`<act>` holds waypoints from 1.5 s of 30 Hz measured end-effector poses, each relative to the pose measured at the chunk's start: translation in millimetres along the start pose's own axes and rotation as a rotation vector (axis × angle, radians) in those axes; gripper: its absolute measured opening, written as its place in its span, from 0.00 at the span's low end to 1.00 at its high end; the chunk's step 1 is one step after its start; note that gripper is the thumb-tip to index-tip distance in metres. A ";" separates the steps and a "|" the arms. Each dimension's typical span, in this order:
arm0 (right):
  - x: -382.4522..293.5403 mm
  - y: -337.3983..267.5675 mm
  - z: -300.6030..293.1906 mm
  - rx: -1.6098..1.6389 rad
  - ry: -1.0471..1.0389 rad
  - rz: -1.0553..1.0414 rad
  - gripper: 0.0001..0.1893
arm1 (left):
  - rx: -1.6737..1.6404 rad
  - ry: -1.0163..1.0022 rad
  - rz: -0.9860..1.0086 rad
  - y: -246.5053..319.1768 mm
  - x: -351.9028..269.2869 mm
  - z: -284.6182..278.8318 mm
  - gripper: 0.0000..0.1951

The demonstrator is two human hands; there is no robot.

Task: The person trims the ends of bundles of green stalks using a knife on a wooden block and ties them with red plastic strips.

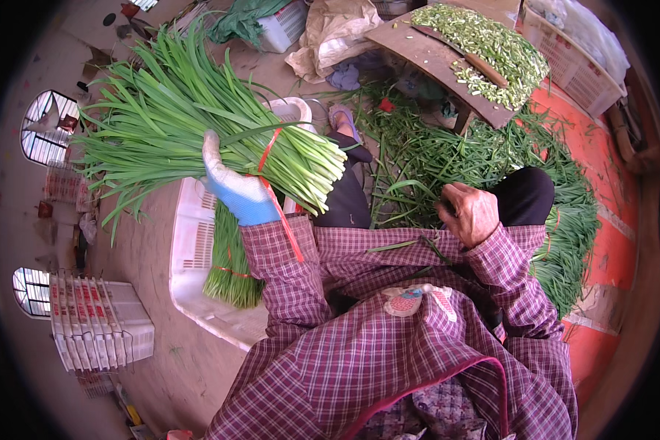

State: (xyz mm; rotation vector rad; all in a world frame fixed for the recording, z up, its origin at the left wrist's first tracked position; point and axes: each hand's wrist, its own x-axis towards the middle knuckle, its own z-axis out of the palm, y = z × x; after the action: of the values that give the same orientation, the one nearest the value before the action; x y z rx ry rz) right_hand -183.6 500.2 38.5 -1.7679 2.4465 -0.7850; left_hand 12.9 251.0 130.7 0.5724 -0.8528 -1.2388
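Observation:
My left hand [234,190], in a white and blue work glove, grips a thick bundle of garlic chives [198,115]. An orange-red tie [268,151] circles the bundle near its pale cut ends, and a loose strand hangs over my sleeve. The green leaves fan out to the upper left. Bare and curled into a fist, my right hand [469,214] is beside my right knee; nothing shows in it, though its palm side is hidden. A few loose leaves [393,246] lie on the checked cloth over my lap.
A white plastic crate [190,286] at my left holds tied chives [234,264]. Loose chives [418,143] cover the floor ahead. Chopped stems [473,33] and a knife with a wooden handle [487,70] lie on a low board [418,63]. More crates [93,324] stand left.

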 end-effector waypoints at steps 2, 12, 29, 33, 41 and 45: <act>-25.9 55.2 15.2 -0.310 -0.156 0.168 0.11 | -0.082 0.048 -0.042 6.9 2.0 7.6 0.23; 59.7 -117.7 -14.6 0.302 0.155 -0.254 0.19 | -0.057 0.023 -0.011 9.3 -14.0 23.4 0.22; -21.2 91.0 43.1 -0.625 -0.354 0.322 0.11 | -0.044 0.067 0.008 16.0 -11.6 16.6 0.23; 14.3 -0.4 -12.2 -0.131 0.115 0.002 0.08 | -0.012 0.011 0.067 19.1 -14.6 18.3 0.25; 70.7 -116.8 -0.3 0.324 0.311 -0.194 0.08 | -0.019 -0.015 0.009 17.5 -32.6 37.3 0.24; 79.9 -116.8 10.0 0.499 0.387 -0.107 0.10 | -0.034 -0.053 0.006 11.2 -33.5 31.5 0.25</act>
State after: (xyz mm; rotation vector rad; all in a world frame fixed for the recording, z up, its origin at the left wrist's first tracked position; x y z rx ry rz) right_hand -105.9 398.0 98.8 -1.6745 2.0744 -1.7088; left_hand -9.4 288.3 149.3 0.5112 -0.8758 -1.2653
